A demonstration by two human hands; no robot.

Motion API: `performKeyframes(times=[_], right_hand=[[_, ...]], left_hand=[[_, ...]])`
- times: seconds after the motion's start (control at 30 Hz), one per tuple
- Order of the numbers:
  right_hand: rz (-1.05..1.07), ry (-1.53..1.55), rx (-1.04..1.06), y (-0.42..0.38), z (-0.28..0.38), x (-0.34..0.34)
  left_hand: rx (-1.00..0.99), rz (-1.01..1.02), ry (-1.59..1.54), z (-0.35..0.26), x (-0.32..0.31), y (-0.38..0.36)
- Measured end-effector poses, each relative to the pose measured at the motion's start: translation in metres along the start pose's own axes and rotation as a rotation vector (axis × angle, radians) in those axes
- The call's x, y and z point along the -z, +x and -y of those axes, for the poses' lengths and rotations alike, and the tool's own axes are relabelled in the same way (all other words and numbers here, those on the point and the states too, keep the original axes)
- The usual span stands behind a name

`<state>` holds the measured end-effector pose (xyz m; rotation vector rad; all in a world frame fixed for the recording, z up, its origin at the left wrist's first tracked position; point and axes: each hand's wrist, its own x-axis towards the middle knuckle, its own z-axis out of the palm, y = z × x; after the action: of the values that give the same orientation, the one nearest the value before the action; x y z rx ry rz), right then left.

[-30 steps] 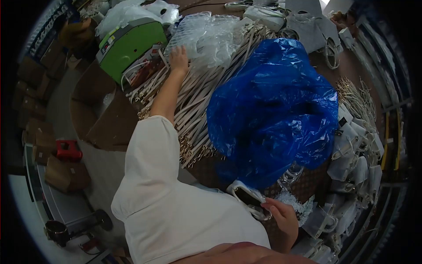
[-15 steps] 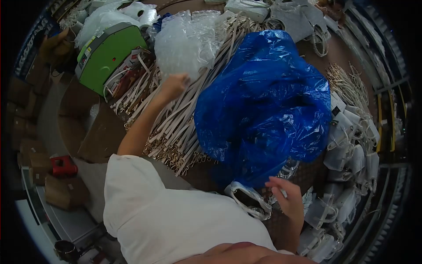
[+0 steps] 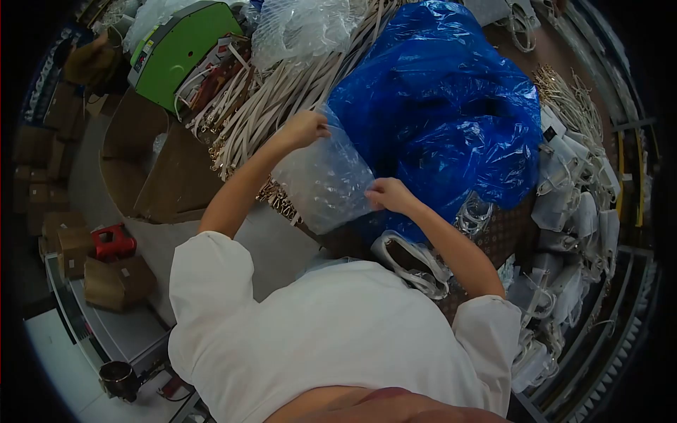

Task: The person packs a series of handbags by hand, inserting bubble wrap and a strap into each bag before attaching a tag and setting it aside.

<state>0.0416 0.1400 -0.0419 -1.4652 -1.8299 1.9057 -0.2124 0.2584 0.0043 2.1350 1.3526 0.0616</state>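
A clear bubble-wrap bag (image 3: 324,176) hangs between my two hands, over the near ends of the straps. My left hand (image 3: 305,130) pinches its upper left edge. At its right edge the fingers of my right hand (image 3: 390,195) are closed on the plastic. Just beyond my right hand lies a big crumpled blue plastic bag (image 3: 451,106). A white bag with a dark opening (image 3: 402,257) rests close to my body, below my right forearm. Behind my left hand spreads a pile of pale straps with metal clasps (image 3: 282,92).
A green machine (image 3: 187,60) stands at the back left beside more clear bubble wrap (image 3: 303,32). Wrapped white bags (image 3: 564,218) are heaped along the right edge. Cardboard boxes (image 3: 116,282) and a red object (image 3: 114,242) sit low at left.
My left hand has brought a bubble-wrap bag from the pile toward me. My right hand has moved up and left and closed on its other edge. The view has shifted.
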Motion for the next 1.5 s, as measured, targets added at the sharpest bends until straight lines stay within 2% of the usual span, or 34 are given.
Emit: performKeyframes(times=[0.03, 0.07, 0.1, 0.13, 0.17, 0.2, 0.23, 0.33, 0.37, 0.4, 0.43, 0.47, 0.5, 0.53, 0.57, 0.6, 0.63, 0.67, 0.73, 0.87, 0.97, 1.0, 1.03, 1.07, 1.1, 1.13, 1.17, 1.2, 1.27, 1.3, 1.37, 1.4, 1.47, 1.5], right_hand=[[-0.151, 0.001, 0.023, 0.011, -0.004, 0.000], [-0.302, 0.007, 0.045, 0.020, -0.002, 0.002], [-0.299, 0.014, 0.039, 0.026, -0.003, 0.003], [-0.433, -0.121, 0.072, 0.033, -0.003, 0.002], [-0.568, -0.259, 0.109, 0.035, 0.000, 0.001], [-0.533, -0.250, 0.024, 0.035, 0.003, 0.001], [-0.539, -0.247, 0.025, 0.037, 0.001, 0.000], [-0.602, -0.363, 0.107, 0.040, -0.011, -0.008], [-0.627, -0.351, 0.208, 0.041, -0.013, -0.011], [-0.653, -0.336, 0.309, 0.042, -0.015, -0.014], [-0.651, -0.327, 0.305, 0.041, -0.014, -0.014], [-0.543, -0.265, 0.315, 0.037, -0.009, -0.010], [-0.437, -0.205, 0.326, 0.033, -0.002, -0.006], [-0.438, -0.201, 0.326, 0.031, 0.007, 0.001], [-0.247, -0.036, 0.105, 0.030, 0.018, 0.011], [-0.056, 0.127, -0.113, 0.026, 0.028, 0.017], [-0.064, 0.130, -0.112, 0.022, 0.036, 0.019], [-0.129, 0.486, -0.101, 0.018, 0.044, 0.018], [-0.217, 1.194, -0.037, -0.009, 0.069, 0.020], [-0.360, 1.361, -0.016, -0.059, 0.091, 0.028], [-0.006, 1.179, 0.412, -0.103, 0.088, 0.029], [0.082, 1.064, 0.590, -0.119, 0.081, 0.035], [-0.174, 0.810, 0.627, -0.135, 0.077, 0.040], [-0.195, 0.814, 0.614, -0.149, 0.069, 0.045], [-0.548, 0.318, 0.709, -0.162, 0.062, 0.049], [-0.862, -0.207, 0.761, -0.170, 0.056, 0.049], [-0.683, 0.031, 0.704, -0.178, 0.053, 0.042], [-0.680, 0.029, 0.699, -0.185, 0.052, 0.032], [-0.682, 0.171, 0.675, -0.198, 0.057, 0.007], [-0.682, 0.172, 0.675, -0.207, 0.056, 0.004], [-0.788, 0.391, 0.490, -0.233, 0.046, 0.003], [-0.791, 0.393, 0.481, -0.247, 0.036, 0.001], [-1.104, 0.236, 0.436, -0.274, 0.016, 0.000], [-1.105, 0.237, 0.433, -0.287, 0.012, 0.000]], left_hand=[[-0.002, -0.007, 0.002, 0.008, -0.001, 0.005], [0.054, -0.129, 0.123, 0.015, -0.002, 0.009], [0.114, -0.240, 0.240, 0.022, -0.008, 0.008], [0.117, -0.225, 0.238, 0.031, -0.016, 0.006], [0.138, -0.235, -0.066, 0.039, -0.020, 0.003], [0.155, -0.247, -0.368, 0.047, -0.021, 0.002], [0.198, -0.154, -0.328, 0.048, -0.018, -0.003], [0.282, -0.092, -0.198, 0.061, -0.017, -0.017], [0.287, -0.084, -0.195, 0.049, -0.010, -0.024], [0.263, 0.002, -0.346, 0.038, 0.001, -0.031], [0.238, 0.088, -0.499, 0.021, 0.011, -0.039], [0.244, 0.095, -0.497, 0.006, 0.018, -0.048], [0.151, -0.044, -0.369, -0.010, 0.023, -0.056], [0.054, -0.183, -0.239, -0.025, 0.026, -0.064], [0.051, -0.182, -0.236, -0.041, 0.024, -0.069], [-0.058, -0.451, 0.025, -0.059, 0.019, -0.074], [-0.171, -0.716, 0.289, -0.076, 0.012, -0.079], [-0.181, -0.714, 0.290, -0.094, 0.003, -0.085], [-0.384, -0.678, 0.290, -0.125, -0.014, -0.095], [-0.431, -0.676, 0.192, -0.149, -0.042, -0.104], [-0.403, -0.819, 0.099, -0.146, -0.044, -0.099], [-0.416, -0.789, 0.078, -0.150, -0.040, -0.104], [-0.362, -0.643, -0.492, -0.155, -0.032, -0.108], [-0.278, -0.462, -1.043, -0.162, -0.027, -0.111], [-0.281, -0.449, -1.053, -0.171, -0.024, -0.114], [-0.193, -0.315, -1.176, -0.179, -0.023, -0.118], [-0.100, -0.181, -1.291, -0.184, -0.025, -0.123], [-0.098, -0.180, -1.297, -0.193, -0.033, -0.126], [-0.277, -0.083, -1.357, -0.219, -0.053, -0.129], [-0.276, -0.082, -1.356, -0.223, -0.059, -0.128], [-0.525, -0.072, -1.153, -0.225, -0.077, -0.124], [-0.522, -0.065, -1.158, -0.218, -0.083, -0.123], [-0.468, 0.120, -0.803, -0.194, -0.089, -0.119], [-0.468, 0.123, -0.804, -0.190, -0.094, -0.117]])
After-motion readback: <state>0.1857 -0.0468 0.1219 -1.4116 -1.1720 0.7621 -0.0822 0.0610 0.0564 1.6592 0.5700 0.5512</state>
